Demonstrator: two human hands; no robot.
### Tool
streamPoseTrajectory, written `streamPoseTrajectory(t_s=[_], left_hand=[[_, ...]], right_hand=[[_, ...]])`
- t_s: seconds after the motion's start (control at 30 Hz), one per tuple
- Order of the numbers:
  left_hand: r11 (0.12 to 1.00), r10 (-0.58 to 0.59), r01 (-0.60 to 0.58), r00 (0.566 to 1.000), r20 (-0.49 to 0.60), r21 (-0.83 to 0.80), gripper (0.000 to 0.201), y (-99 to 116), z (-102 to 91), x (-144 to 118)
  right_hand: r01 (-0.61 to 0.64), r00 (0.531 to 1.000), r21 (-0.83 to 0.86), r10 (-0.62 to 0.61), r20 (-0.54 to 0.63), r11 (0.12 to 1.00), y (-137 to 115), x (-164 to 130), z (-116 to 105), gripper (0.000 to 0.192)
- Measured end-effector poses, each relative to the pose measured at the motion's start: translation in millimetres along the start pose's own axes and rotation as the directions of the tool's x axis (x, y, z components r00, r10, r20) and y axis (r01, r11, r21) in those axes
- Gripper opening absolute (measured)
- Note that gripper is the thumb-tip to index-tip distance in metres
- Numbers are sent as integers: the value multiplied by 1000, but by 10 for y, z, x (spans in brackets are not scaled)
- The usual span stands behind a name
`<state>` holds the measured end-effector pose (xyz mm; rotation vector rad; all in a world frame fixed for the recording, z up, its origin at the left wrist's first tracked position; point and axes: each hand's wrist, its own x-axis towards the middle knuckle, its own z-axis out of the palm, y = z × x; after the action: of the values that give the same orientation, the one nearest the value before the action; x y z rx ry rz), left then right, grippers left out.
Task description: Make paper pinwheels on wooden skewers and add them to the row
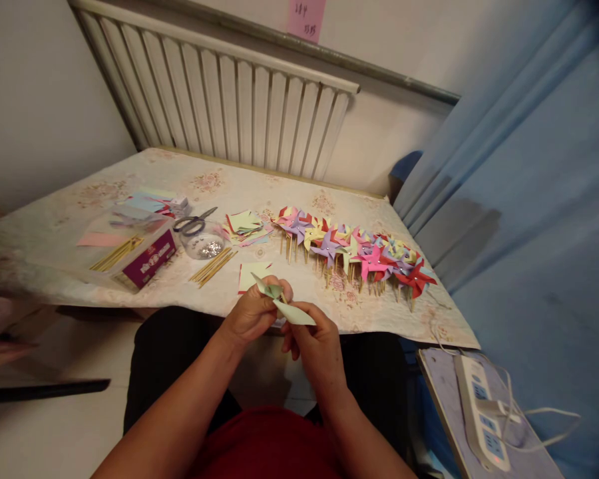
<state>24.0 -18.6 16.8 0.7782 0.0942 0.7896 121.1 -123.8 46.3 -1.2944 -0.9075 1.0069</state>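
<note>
Floral cloth covers the table [54, 219], where a row of paper pinwheels [354, 249] lies beyond the left hand [252, 313] and right hand [315, 342], both pinching a pale green folded paper [285, 305] at the near edge.

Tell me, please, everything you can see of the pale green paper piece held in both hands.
The pale green paper piece looks like thin craft paper, folded into pointed flaps. One tip points up and left, a longer flap runs down to the right. The left hand pinches its upper part between the fingertips; the right hand holds its lower edge. It is held in the air just before the near edge of the table, above the person's lap. Whether a stick is attached cannot be told.
</note>
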Motion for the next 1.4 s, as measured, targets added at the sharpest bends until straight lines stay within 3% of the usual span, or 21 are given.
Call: streamPoseTrajectory(t_s=[0.7,1.2,1.4], left_hand=[[1000,1,-3,997,-81,-14,33,4,51,-3],[999,16,-19,997,-79,-33,33,-9,70,7],[1000,22,-23,994,-106,-15,30,-31,56,18]], right_hand=[[57,998,-56,-58,-19,997,40,4,-10,17],[175,982,-227,-185,-24,958,57,-13,-25,18],[137,989,-207,-146,-27,969,97,5,-35,19]])
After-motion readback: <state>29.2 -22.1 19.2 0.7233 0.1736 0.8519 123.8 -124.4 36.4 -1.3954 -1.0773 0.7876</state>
